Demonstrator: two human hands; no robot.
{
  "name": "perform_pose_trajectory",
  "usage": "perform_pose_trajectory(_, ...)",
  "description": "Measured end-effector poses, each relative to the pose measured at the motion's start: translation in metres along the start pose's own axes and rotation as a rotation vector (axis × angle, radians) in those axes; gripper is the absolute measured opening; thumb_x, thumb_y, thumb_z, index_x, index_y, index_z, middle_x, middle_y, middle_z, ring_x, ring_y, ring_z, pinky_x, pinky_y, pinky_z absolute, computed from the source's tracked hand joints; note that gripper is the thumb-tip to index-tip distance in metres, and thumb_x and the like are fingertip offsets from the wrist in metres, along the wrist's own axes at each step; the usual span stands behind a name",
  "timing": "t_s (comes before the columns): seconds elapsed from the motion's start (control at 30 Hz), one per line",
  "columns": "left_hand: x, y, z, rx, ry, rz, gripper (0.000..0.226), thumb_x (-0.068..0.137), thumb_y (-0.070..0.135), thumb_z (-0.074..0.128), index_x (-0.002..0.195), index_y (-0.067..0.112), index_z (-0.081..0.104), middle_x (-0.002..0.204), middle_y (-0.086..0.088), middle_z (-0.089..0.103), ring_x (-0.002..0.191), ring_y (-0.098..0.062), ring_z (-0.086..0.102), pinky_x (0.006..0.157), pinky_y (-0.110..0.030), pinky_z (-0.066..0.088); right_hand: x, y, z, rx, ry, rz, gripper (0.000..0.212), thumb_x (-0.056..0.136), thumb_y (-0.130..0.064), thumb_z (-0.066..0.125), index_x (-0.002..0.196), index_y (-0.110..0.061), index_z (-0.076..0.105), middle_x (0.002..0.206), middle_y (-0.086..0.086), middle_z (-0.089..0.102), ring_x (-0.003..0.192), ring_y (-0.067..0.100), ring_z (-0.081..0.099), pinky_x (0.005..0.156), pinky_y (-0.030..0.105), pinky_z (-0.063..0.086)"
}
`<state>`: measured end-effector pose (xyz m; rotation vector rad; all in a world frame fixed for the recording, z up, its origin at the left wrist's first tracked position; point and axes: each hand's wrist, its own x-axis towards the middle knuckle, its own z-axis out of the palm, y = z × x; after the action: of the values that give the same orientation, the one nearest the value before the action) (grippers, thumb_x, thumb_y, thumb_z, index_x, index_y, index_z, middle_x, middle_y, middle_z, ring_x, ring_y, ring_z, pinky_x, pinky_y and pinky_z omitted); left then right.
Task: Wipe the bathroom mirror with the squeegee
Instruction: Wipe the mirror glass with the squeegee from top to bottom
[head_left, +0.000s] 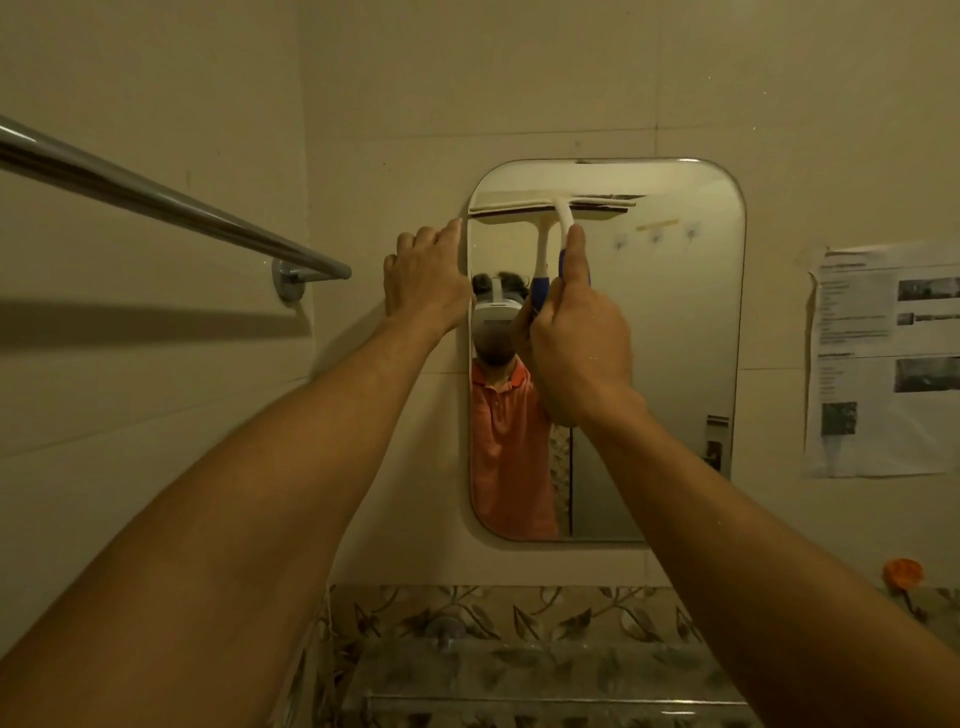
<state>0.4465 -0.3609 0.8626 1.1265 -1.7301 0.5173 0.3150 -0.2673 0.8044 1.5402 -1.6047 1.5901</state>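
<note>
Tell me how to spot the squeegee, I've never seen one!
Look at the mirror on the wall. Near its top lies a wide white bar with a curved white and blue handle: the squeegee. The right hand grips that handle, while the left hand only rests at the mirror's edge.

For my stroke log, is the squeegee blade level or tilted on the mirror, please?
Nearly level: the squeegee blade runs horizontally high on the mirror, handle down in the right hand.
</note>
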Motion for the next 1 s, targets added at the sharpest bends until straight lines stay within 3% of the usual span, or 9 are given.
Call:
perform_pose_trajectory(0.2, 0.008, -0.002, 0.001, 0.015, 0.035, 0.045, 0.067, 0.094, 0.012, 0.053, 0.156, 0.024, 0.031, 0.152, -0.005, 0.043, 0.134, -0.029, 0.038, 0.105, -0.042, 0.035, 0.001, -0.004, 0.008, -0.059, -0.006, -0.005, 0.071, 0.104, -0.027, 0.038, 0.16, -0.031, -0.006, 0.08, 0.008, 0.057, 0.06, 0.015, 0.054, 0.049, 0.025, 0.034)
perform_pose_trajectory(0.4, 0.018, -0.001, 0.006, 0.019, 0.126, 0.08, 0.065, 0.092, 0.006, 0.048, 0.153, 0.028, 0.038, 0.15, -0.001, 0.045, 0.132, -0.028, 0.039, 0.102, -0.04, 0.034, -0.006, -0.005, 0.014, -0.096, -0.017, 0.012, 0.074, 0.104, -0.022, 0.041, 0.16, -0.028, -0.008, 0.069, 0.001, 0.052, 0.052, 0.011, 0.051, 0.043, 0.023, 0.032)
perform_pose_trajectory(0.63, 0.023, 0.013, 0.015, 0.021, 0.188, 0.12, 0.056, 0.094, 0.009, 0.049, 0.145, 0.031, 0.048, 0.148, 0.002, 0.047, 0.132, -0.026, 0.04, 0.101, -0.039, 0.034, -0.03, 0.004, 0.028, -0.088, -0.03, 0.032, 0.078, 0.104, -0.023, 0.044, 0.159, -0.031, -0.011, 0.069, 0.0, 0.05, 0.053, 0.01, 0.05, 0.043, 0.021, 0.032)
perform_pose_trajectory(0.77, 0.024, 0.019, 0.017, 0.089, 0.17, 0.15, 0.055, 0.094, 0.012, 0.05, 0.146, 0.03, 0.05, 0.149, 0.001, 0.047, 0.133, -0.028, 0.038, 0.102, -0.04, 0.034, -0.046, 0.012, 0.033, -0.084, -0.057, 0.039, 0.078, 0.105, -0.03, 0.043, 0.158, -0.033, -0.013, 0.073, 0.003, 0.055, 0.052, 0.012, 0.052, 0.045, 0.024, 0.035)
perform_pose_trajectory(1.0, 0.023, 0.028, 0.024, 0.165, 0.109, 0.173, 0.044, 0.093, 0.022, 0.059, 0.136, 0.032, 0.06, 0.144, 0.001, 0.051, 0.13, -0.028, 0.039, 0.101, -0.041, 0.032, -0.091, 0.02, 0.042, -0.109, -0.079, 0.064, 0.073, 0.107, -0.035, 0.04, 0.159, -0.033, -0.012, 0.067, -0.005, 0.045, 0.051, 0.009, 0.049, 0.043, 0.024, 0.036)
